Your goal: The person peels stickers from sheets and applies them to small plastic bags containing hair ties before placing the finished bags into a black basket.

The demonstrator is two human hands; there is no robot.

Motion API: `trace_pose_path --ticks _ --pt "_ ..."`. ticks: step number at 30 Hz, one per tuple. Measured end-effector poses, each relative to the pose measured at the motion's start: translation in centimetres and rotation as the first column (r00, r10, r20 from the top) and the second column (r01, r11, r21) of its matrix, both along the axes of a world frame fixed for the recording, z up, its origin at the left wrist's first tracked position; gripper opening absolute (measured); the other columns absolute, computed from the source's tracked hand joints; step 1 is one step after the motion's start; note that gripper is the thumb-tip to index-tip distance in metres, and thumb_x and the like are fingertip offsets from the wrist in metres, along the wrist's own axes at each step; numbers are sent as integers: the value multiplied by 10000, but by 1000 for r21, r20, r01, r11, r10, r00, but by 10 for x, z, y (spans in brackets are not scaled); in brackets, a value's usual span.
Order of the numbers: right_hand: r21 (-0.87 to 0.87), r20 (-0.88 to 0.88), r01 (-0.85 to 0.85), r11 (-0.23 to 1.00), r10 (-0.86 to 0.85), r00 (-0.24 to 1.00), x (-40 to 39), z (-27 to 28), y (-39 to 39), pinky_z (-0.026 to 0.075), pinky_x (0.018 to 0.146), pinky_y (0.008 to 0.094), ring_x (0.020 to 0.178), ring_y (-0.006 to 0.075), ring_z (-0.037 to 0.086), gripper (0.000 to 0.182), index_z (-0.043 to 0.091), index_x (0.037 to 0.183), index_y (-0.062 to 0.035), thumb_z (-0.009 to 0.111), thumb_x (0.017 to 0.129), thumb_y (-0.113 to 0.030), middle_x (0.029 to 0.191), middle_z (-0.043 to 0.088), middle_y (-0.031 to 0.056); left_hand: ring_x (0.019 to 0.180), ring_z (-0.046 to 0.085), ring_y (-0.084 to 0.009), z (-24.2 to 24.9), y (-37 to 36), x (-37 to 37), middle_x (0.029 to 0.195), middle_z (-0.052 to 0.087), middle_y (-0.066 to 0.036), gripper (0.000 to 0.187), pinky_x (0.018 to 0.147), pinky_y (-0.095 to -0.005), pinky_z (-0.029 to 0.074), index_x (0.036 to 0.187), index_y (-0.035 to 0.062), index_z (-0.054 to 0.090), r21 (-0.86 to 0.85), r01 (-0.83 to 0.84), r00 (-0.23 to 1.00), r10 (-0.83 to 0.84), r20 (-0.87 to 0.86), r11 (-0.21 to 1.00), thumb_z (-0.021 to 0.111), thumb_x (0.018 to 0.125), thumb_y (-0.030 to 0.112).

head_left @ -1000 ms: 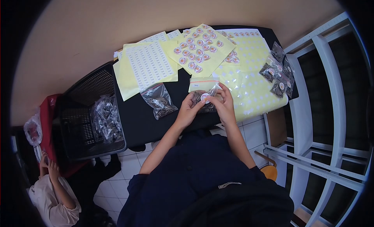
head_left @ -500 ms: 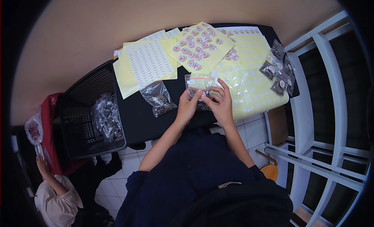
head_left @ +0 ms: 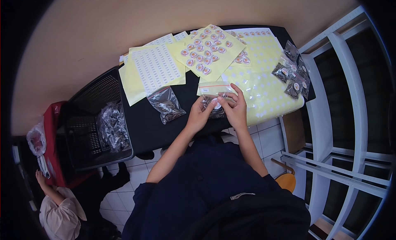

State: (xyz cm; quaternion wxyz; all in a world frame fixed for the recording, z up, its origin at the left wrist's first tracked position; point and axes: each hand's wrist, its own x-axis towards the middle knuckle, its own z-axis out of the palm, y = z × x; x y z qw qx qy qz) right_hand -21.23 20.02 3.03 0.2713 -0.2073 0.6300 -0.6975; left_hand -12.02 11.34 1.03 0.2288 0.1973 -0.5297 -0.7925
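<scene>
A clear zip bag (head_left: 215,88) with a red seal line, a small white label and dark coiled contents is between my two hands near the table's front edge. My left hand (head_left: 199,114) grips its left side, thumb on the front. My right hand (head_left: 236,108) holds the right side, its thumb on a pale round sticker (head_left: 215,100) on the bag. Left of them lies a similar bag (head_left: 166,104). Behind are a sheet of orange-and-white round stickers (head_left: 210,48) and a sheet of small printed labels (head_left: 156,66).
Several filled bags (head_left: 293,81) lie at the right on a large yellow sticker sheet (head_left: 264,81). A black basket (head_left: 99,159) with bagged items adjoins the black table (head_left: 140,128). At lower left is another person (head_left: 62,213); a white metal frame (head_left: 354,91) stands at right.
The bag between my hands now sits flatter, with more of its top showing. My thumbs have come together over the sticker. The other person's hand has shifted slightly left and down.
</scene>
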Motion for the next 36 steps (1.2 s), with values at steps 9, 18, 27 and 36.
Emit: trace_pose_path --ticks 9,18,27,36 --pt "-16 -94 -21 1000 19 995 9 4 -3 481 621 214 773 121 579 567 326 1230 20 625 750 -12 938 563 132 801 533 -93 -1 -4 3 882 581 -57 193 721 -224 410 971 -12 527 29 -65 998 66 -8 997 537 837 126" --pt "-3 -107 -106 994 105 989 10 13 9 516 675 254 878 176 575 662 303 1260 -9 672 710 -18 1042 495 136 697 515 -54 7 6 -1 805 586 -37 181 610 -192 409 918 -13 544 -95 -166 985 169 26 982 519 865 159" --pt "58 -223 -108 992 118 968 -63 21 40 459 766 245 902 126 547 302 580 967 1 699 694 -42 1015 556 75 1012 494 -214 11 16 4 1120 476 -146 370 828 -312 425 1174 -11 365 -363 -91 996 88 -25 927 429 890 216" --pt "129 -462 717 685 -598 655 -358 -7 124 456 696 265 775 173 579 632 430 1143 69 725 676 -236 855 607 134 1001 500 -225 3 12 4 1057 485 -174 369 798 -324 457 1177 -24 334 -304 -25 1000 19 -23 952 410 892 197"
